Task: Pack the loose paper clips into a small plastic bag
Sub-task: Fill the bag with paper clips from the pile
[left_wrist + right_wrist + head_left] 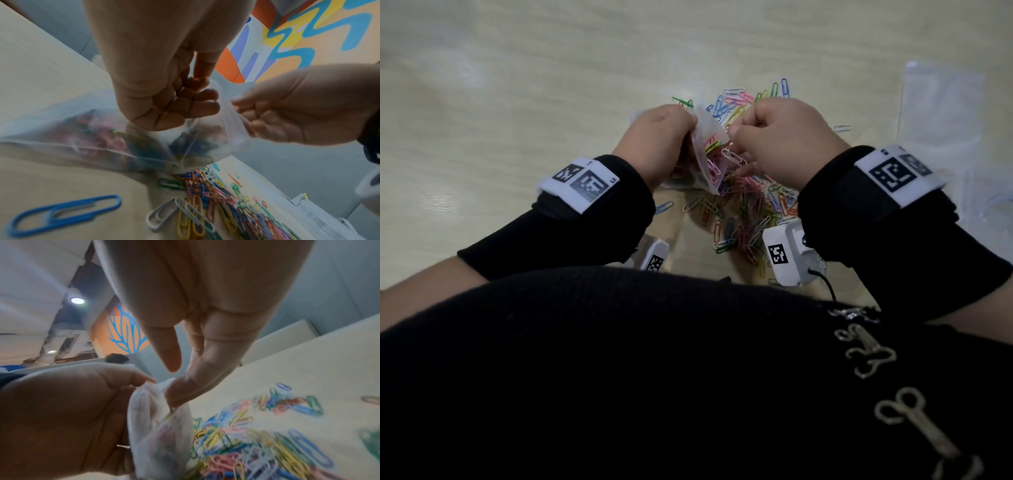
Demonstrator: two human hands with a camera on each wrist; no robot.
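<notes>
Above the table (517,85), the left hand (654,140) grips a small plastic bag (709,150) part-filled with clips. The right hand (784,137) pinches the bag's mouth beside it, over the loose paper clips (746,212).

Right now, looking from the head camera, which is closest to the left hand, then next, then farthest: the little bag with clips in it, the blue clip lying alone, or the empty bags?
1. The little bag: the left hand grips it.
2. The lone blue clip: on the table just below the left wrist.
3. The empty bags: far over on the right side.
</notes>
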